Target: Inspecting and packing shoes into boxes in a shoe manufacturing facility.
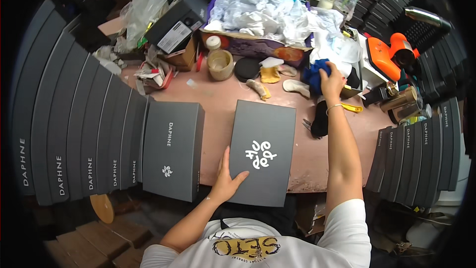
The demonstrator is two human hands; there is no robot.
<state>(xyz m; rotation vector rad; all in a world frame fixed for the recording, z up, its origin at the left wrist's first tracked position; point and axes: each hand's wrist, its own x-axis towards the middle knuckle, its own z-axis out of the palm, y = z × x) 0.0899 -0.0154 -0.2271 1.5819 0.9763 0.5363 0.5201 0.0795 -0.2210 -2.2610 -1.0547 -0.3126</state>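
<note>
A closed dark grey shoebox (267, 129) with white lettering lies in front of me, its near end at the table edge. My left hand (229, 181) grips its left side near the close corner, thumb on the lid and fingers along the side. My right hand (331, 80) reaches far to the right, its fingers closed round a crumpled blue cloth (313, 76). Below that hand lie a black object (320, 119) and a yellow-handled cutter (351, 107). Just left of the cloth are a pale pad (296, 87) and a yellow sponge (269, 74).
Another grey shoebox (171, 149) lies left, beside a long row of boxes (74, 109). More boxes (421, 154) stand right. Along the back are a jar (220, 64), a black round lid (246, 69), a bin heaped with white tissue (263, 10) and an orange heat gun (402, 49).
</note>
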